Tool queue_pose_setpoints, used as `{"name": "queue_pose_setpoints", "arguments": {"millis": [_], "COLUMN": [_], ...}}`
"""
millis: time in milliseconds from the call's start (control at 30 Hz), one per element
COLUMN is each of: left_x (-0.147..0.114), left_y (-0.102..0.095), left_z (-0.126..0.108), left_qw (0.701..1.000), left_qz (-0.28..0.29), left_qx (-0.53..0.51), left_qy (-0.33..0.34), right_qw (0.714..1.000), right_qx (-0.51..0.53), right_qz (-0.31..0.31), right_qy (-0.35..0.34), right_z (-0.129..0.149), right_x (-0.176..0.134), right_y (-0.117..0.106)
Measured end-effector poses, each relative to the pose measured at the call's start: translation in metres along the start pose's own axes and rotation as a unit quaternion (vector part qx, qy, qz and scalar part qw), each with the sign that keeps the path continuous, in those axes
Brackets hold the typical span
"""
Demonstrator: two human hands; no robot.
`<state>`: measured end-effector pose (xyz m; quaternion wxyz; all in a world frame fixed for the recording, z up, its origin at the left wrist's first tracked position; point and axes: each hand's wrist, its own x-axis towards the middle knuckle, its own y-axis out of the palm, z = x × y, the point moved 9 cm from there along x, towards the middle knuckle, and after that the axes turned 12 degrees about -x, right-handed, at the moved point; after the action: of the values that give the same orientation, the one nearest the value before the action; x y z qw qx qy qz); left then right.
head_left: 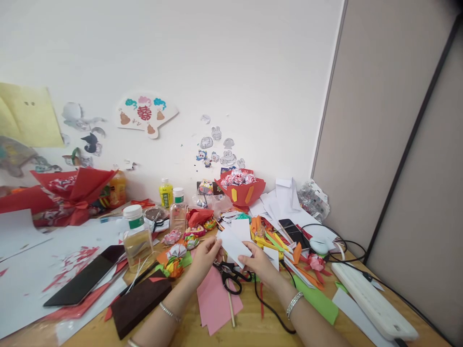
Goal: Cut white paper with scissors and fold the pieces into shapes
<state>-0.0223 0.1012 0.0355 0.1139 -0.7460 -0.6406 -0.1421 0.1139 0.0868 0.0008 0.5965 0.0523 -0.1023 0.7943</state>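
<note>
A white piece of paper point(233, 246) is held up above the middle of the table between my two hands. My left hand point(208, 256) pinches its left side with thumb and fingers. On the right, my right hand point(257, 261) grips its lower right corner. Below the paper lie black-handled scissors point(231, 278), partly covered by my hands. Under them are pink paper sheets point(219, 303) and a thin wooden stick point(230, 311). Another white paper point(241, 227) lies just behind the held one.
Folded paper flowers point(177, 250), bottles, and a clear jar point(138, 241) crowd the left. A black tablet point(87, 274) lies on white sheets. At right are a phone point(294, 233), cables, green paper point(314, 301) and a white power strip point(374, 301). A red bouquet point(240, 188) stands by the wall.
</note>
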Motion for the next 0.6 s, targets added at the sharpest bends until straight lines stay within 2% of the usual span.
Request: {"name": "queue_pose_setpoints", "arguments": {"millis": [367, 467, 600], "left_x": [0.000, -0.002, -0.009], "left_y": [0.002, 0.008, 0.024], "left_z": [-0.001, -0.002, -0.003], "left_qw": [1.000, 0.997, 0.991], "left_qz": [0.013, 0.043, 0.098], "left_qx": [0.026, 0.054, 0.090], "left_qy": [0.009, 0.021, 0.007], "right_qw": [0.998, 0.997, 0.999], "right_qx": [-0.058, -0.069, -0.045], "right_qz": [0.002, 0.010, 0.011], "right_qy": [-0.020, -0.045, -0.027], "right_z": [0.000, 0.003, 0.002], "right_x": [0.003, 0.004, 0.003], "right_y": [-0.003, -0.002, -0.002]}}
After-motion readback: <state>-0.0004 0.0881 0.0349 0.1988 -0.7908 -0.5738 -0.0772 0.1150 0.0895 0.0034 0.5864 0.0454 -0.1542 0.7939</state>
